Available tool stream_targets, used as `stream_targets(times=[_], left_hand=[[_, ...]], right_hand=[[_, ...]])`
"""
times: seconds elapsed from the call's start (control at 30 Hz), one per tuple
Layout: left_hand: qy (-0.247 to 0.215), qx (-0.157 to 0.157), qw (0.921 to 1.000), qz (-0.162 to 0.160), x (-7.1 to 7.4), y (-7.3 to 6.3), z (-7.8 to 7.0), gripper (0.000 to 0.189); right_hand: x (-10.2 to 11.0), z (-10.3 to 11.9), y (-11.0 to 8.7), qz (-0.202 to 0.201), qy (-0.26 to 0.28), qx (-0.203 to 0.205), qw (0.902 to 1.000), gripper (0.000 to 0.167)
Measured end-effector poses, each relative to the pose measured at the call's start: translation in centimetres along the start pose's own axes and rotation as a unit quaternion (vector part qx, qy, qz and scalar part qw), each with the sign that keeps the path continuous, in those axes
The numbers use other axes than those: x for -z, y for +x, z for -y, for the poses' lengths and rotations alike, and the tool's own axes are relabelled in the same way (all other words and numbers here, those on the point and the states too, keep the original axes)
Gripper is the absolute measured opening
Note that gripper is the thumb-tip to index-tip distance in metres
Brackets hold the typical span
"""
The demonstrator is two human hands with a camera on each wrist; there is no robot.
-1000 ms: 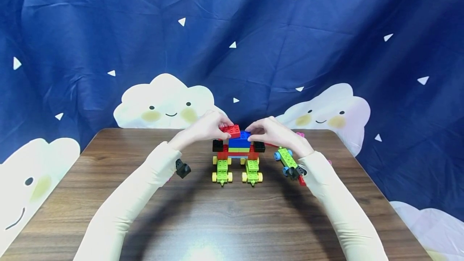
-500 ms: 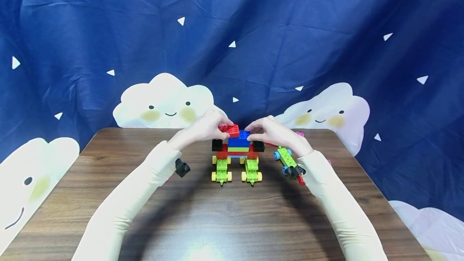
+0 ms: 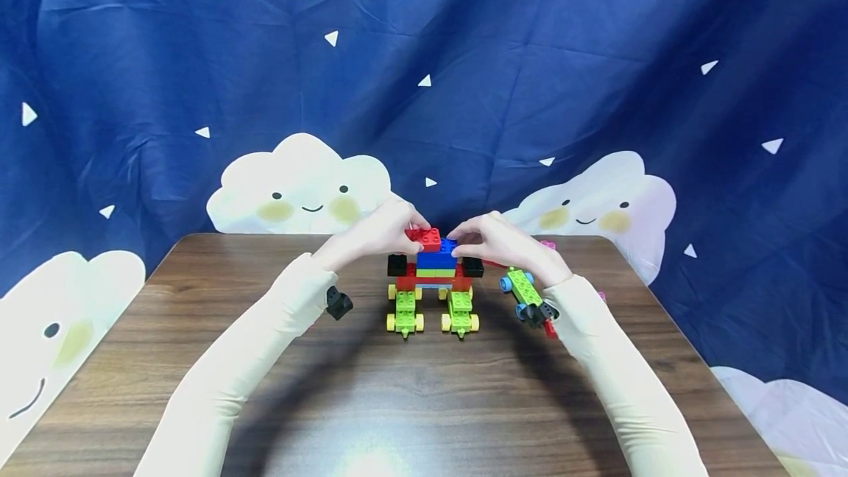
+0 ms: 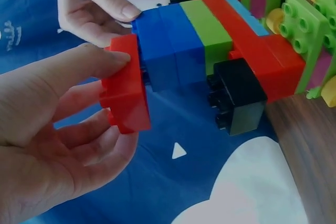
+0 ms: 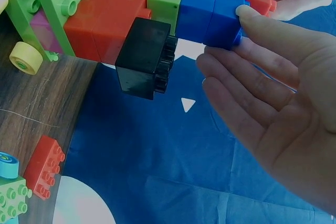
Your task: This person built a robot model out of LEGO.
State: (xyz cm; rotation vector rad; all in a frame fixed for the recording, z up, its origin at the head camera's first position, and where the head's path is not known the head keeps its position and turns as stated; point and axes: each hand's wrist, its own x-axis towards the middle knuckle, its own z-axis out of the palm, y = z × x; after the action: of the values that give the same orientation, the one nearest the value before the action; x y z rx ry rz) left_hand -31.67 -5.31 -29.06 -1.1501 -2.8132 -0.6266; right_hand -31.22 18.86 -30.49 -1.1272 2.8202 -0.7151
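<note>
My left hand (image 3: 387,230) pinches a red brick (image 4: 128,90) between thumb and fingers at the top of a block figure. The red brick overhangs the left side of the top blue brick (image 3: 447,246); in the left wrist view it looks slightly tilted, with blue studs showing beside it. My right hand (image 5: 294,87) grips the right end of that blue brick with thumb and fingertips. Below come another blue layer, a lime-green layer (image 5: 167,3), red bricks (image 5: 113,24) and black side bricks (image 4: 239,95). The figure stands on two lime-green wheeled bases (image 3: 405,315).
Right of the figure, partly behind my right wrist, lies a green car base with blue wheels (image 3: 525,287). A loose red brick (image 5: 44,166) lies near it, and pink pieces (image 3: 548,245) show behind. A blue cloth hangs beyond the wooden table (image 3: 424,403).
My left hand and the red brick have shifted slightly right over the blue brick. My right hand stays at the blue brick, and the figure has not moved.
</note>
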Motion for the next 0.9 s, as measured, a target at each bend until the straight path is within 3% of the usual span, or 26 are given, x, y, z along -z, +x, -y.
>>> stream_targets(times=[0.3,0.9], left_hand=[[0.005,-0.015,0.9999,-0.005,-0.13,0.00,0.29,0.033],[0.039,-0.005,0.9992,-0.002,-0.34,-0.12,-0.39,0.033]], right_hand=[[-0.04,-0.04,0.01,0.005,0.001,-0.005,1.0000,0.032],[0.07,-0.21,-0.07,0.007,0.004,0.001,1.0000,0.032]])
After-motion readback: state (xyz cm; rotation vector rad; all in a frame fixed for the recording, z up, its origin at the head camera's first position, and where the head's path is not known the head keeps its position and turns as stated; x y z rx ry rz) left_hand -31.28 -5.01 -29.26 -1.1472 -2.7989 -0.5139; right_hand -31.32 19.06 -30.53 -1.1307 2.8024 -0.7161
